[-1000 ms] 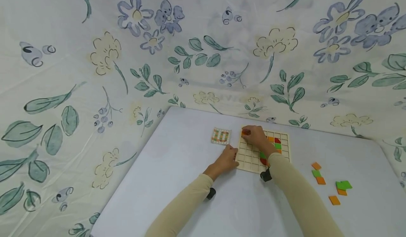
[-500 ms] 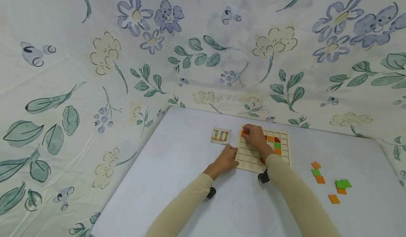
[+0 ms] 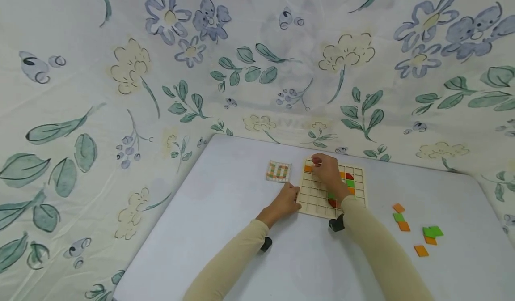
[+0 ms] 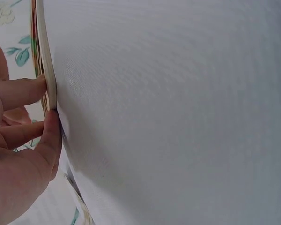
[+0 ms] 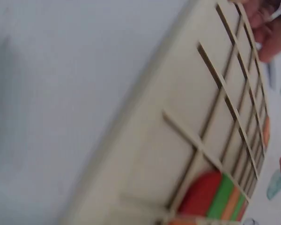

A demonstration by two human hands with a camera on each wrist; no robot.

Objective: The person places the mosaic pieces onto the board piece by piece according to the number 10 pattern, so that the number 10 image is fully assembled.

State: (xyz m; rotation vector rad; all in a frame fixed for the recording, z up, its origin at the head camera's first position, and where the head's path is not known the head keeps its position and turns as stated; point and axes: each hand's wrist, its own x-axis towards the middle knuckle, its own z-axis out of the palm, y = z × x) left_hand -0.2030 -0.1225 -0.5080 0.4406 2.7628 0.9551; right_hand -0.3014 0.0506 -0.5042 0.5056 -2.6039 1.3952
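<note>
Right hand (image 3: pixel 327 173) pinches a red piece (image 3: pixel 315 160) at the far-left corner of the wooden grid board (image 3: pixel 310 198), beside an orange tile (image 3: pixel 308 169); left hand (image 3: pixel 284 200) grips the board's left edge. A slackened grip could let the board slide, seating the piece askew. Loose tiles (image 3: pixel 421 250) lie right on the worktop (image 3: pixel 193 220).

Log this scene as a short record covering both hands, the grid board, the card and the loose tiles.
Grid board: partly filled with red, orange and green pieces
Left hand: touching the board's left edge
Right hand: pinching a reddish piece over the board's far side
Patterned card: left of the board, apart from it
Loose tiles: orange and green, right of the board
</note>
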